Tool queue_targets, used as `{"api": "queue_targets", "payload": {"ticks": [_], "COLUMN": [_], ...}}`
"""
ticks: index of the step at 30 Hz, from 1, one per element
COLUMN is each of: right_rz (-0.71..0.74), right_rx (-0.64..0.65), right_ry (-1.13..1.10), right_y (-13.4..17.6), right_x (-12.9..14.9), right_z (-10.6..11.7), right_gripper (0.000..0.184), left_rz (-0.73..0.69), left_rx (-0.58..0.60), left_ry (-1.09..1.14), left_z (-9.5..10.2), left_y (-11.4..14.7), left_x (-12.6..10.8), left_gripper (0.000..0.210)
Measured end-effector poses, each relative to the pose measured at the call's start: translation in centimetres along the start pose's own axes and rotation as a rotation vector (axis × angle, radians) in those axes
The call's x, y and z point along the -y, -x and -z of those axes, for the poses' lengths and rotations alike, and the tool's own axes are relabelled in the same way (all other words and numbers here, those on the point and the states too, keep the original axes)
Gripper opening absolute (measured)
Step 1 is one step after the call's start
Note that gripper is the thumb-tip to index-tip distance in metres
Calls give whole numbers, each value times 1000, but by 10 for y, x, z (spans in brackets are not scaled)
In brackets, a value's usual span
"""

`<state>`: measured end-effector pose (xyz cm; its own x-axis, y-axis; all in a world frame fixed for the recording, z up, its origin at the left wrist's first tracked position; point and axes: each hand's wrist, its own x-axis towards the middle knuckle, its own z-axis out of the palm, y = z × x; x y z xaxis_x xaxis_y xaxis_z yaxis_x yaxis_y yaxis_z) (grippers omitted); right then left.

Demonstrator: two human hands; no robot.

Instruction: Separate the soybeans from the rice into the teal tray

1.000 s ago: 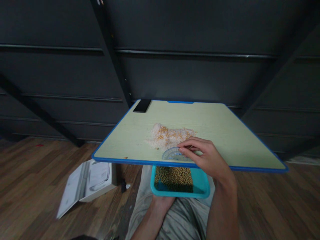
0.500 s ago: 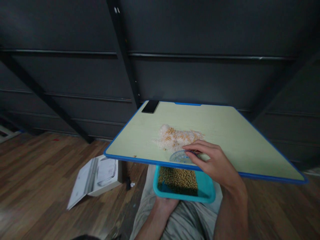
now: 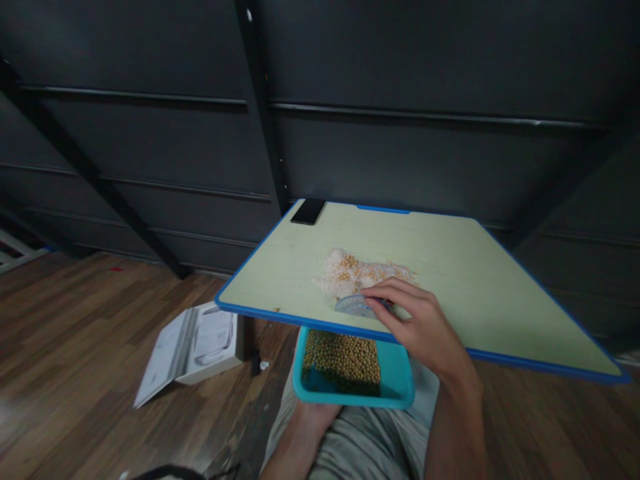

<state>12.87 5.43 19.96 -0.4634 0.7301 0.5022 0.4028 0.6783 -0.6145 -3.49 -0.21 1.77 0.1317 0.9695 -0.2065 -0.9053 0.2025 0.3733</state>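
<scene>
Right hand (image 3: 417, 323) on clear disc at table edge; left hand (image 3: 313, 412) under teal tray.

Right fingers curled, pinching the clear plastic disc (image 3: 356, 305), which sits tilted at the table's (image 3: 500, 280) near edge. Just beyond the fingertips: pile of rice and beans (image 3: 363, 272). Directly below that hand, the teal tray (image 3: 395, 380) holds beans (image 3: 343, 357); left hand's grip mostly hidden, cannot tell. Phone (image 3: 309, 211) far corner.

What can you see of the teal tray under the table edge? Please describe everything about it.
The teal tray is a shallow rectangular container, plastic by its look, with rounded corners and a raised rim. It is held level just below the near blue edge of the table, above the person's lap. Yellow beans cover most of its floor; the right part is bare. The left hand supports it from beneath; its far side is hidden by the table.
</scene>
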Motion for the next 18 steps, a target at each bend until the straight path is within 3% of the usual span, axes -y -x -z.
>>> {"api": "queue_targets", "payload": {"ticks": [4, 9, 13, 18], "right_rz": [-2, -44, -62, -80], "right_rx": [45, 58, 22, -28], "right_ry": [9, 52, 89, 133], "right_y": [-2, -3, -3, -7], "right_x": [3, 2, -1, -4], "right_z": [-3, -6, -7, -12], "right_gripper": [19, 21, 21, 22], "left_rz": [48, 31, -28, -48], "left_rx": [-145, -204, -273, -221], "left_ry": [37, 49, 9, -187], "left_z": [-6, -9, 6, 34], "left_y": [6, 16, 18, 20], "left_x": [-9, -20, -24, -25], "left_gripper": [34, 40, 46, 33]}}
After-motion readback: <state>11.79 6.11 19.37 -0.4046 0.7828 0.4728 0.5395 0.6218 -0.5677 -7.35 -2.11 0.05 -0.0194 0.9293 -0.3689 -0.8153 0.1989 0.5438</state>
